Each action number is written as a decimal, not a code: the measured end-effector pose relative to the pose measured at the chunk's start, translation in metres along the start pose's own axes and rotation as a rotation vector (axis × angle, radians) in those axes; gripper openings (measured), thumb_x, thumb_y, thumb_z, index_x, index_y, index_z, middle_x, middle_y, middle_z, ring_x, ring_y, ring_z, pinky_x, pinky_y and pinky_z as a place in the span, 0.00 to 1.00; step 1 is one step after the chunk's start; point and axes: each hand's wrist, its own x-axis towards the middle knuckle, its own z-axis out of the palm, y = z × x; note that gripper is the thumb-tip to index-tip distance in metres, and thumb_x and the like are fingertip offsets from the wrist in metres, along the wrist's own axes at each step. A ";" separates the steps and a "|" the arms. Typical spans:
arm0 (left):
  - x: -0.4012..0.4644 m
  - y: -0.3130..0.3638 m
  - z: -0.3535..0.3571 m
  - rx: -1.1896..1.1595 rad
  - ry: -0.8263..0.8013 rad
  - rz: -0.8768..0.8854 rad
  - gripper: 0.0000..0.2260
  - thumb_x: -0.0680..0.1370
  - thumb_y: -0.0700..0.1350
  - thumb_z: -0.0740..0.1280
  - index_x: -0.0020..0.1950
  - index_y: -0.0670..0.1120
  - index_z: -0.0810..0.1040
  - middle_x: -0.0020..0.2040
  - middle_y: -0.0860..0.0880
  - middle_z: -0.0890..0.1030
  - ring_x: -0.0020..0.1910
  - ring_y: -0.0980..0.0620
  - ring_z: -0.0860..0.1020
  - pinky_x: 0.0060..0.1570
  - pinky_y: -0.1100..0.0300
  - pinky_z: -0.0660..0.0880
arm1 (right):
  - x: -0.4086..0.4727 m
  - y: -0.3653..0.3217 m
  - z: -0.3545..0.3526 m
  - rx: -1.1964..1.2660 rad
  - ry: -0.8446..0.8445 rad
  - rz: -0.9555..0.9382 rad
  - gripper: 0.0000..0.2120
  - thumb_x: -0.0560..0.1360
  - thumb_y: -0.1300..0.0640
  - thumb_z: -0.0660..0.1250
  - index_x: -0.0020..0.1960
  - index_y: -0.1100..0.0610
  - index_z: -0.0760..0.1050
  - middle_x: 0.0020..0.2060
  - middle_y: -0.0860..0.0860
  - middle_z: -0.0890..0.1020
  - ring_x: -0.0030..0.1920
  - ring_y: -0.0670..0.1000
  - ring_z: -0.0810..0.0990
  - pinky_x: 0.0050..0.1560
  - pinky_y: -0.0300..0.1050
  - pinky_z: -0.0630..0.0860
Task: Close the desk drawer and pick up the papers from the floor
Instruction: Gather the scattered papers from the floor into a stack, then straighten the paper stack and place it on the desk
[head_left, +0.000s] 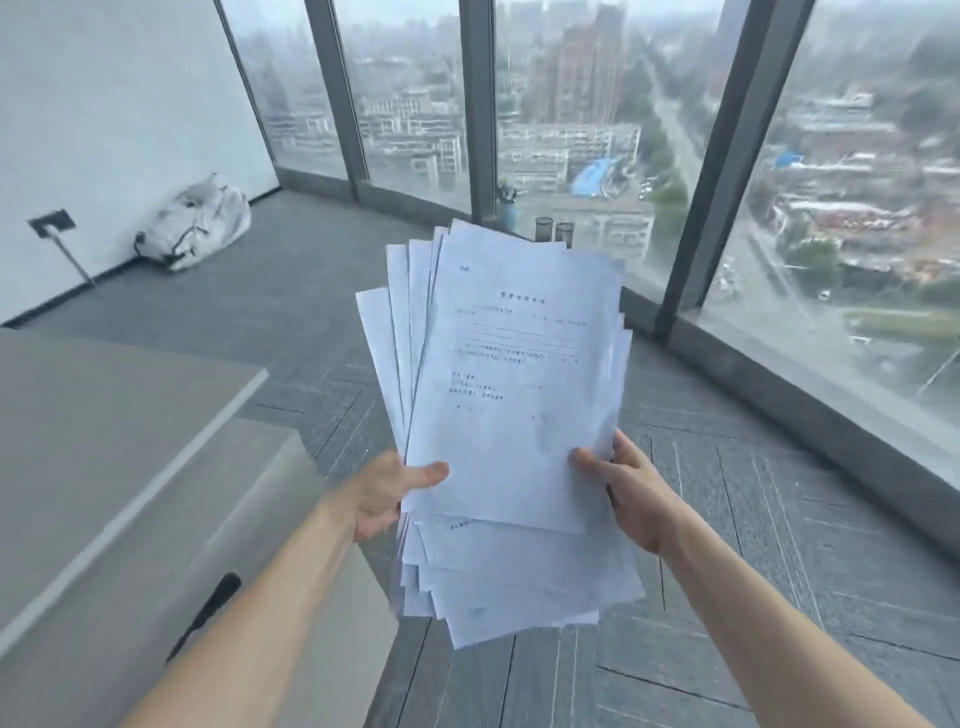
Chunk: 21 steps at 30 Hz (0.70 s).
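Two hands clamped on one loose, fanned stack of papers (511, 395), held up at centre frame above the grey floor (727, 571). At far left, grey surface (104, 426) with a closed drawer front and dark handle (205, 616) below it, lower left. Upper left, white bag (195, 223) against the wall. Left hand (387, 493) gripping the stack's lower left edge, thumb on top. Right hand (631, 491) pinching the lower right edge. Windows (597, 104) across the top and right.
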 end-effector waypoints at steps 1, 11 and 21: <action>-0.018 0.019 0.002 0.003 0.027 0.044 0.38 0.59 0.47 0.83 0.66 0.37 0.75 0.65 0.43 0.81 0.68 0.44 0.75 0.76 0.43 0.60 | -0.011 -0.023 0.010 -0.027 -0.008 -0.044 0.15 0.80 0.65 0.65 0.65 0.56 0.75 0.56 0.56 0.86 0.52 0.56 0.86 0.50 0.50 0.84; -0.252 0.163 0.016 0.039 0.199 0.454 0.17 0.78 0.29 0.64 0.66 0.37 0.75 0.57 0.42 0.84 0.51 0.46 0.83 0.57 0.50 0.79 | -0.144 -0.196 0.146 -0.061 -0.095 -0.468 0.13 0.79 0.66 0.65 0.62 0.56 0.77 0.48 0.55 0.88 0.46 0.56 0.87 0.48 0.54 0.84; -0.510 0.191 -0.019 0.075 0.347 0.624 0.14 0.79 0.34 0.66 0.64 0.41 0.79 0.60 0.45 0.84 0.58 0.48 0.83 0.55 0.56 0.81 | -0.263 -0.258 0.285 0.042 -0.459 -0.498 0.12 0.78 0.67 0.66 0.59 0.56 0.79 0.55 0.57 0.86 0.50 0.56 0.87 0.50 0.53 0.84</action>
